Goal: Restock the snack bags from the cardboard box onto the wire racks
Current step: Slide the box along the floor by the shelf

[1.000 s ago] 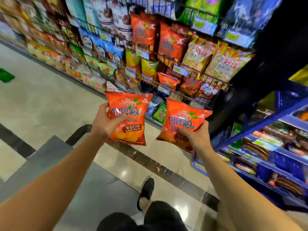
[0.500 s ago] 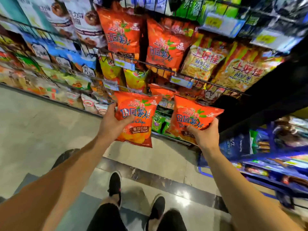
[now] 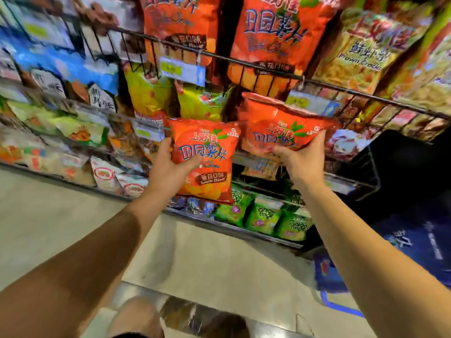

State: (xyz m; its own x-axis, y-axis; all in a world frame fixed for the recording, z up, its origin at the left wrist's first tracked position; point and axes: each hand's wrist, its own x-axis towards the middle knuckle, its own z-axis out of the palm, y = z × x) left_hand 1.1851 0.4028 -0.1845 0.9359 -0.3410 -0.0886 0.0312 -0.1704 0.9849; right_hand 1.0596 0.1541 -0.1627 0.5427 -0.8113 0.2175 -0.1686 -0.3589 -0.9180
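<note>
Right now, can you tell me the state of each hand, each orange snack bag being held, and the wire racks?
left hand: grips the upright orange tomato chips bag by its left edge.
right hand: holds the tilted orange chips bag from below, at the rack front.
black wire racks: stocked with bags.
large orange bags on the upper rack: standing upright.

2 small orange chip bags (image 3: 203, 152) in hand (1 each), 2 big orange bags (image 3: 275, 32) racked, 3 green bags (image 3: 266, 215) below.
</note>
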